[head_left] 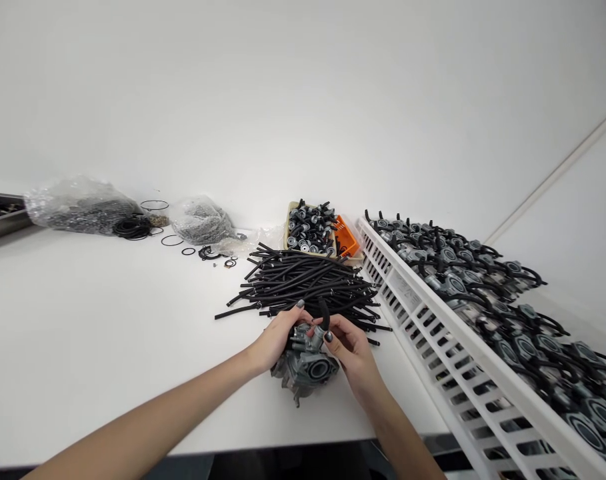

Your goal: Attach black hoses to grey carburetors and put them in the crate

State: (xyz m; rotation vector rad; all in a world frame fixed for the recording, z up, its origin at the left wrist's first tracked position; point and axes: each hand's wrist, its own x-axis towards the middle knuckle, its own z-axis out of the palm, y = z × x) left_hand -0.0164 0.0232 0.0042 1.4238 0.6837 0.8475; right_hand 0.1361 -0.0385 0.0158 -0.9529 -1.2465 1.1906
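A grey metal carburetor (307, 367) is held just above the front part of the white table. My left hand (277, 337) is closed around its left side, thumb up near the top. My right hand (350, 347) has its fingers curled round the cap (319, 339) on top of the carburetor, from which a bent black rubber boot (325, 313) rises. The right fingertips behind the cap are partly hidden. Right behind both hands lies a pile of black rubber hoses (303, 280), several with small metal clips.
On the right, a white slotted crate (433, 333) holds many carburetors (527, 347). Behind the hoses stand a yellow bin (287, 230) of caps and an orange tray (347, 237). Plastic bags of small parts (83, 207), black rings (133, 228) and a metal tray (7, 223) are at left.
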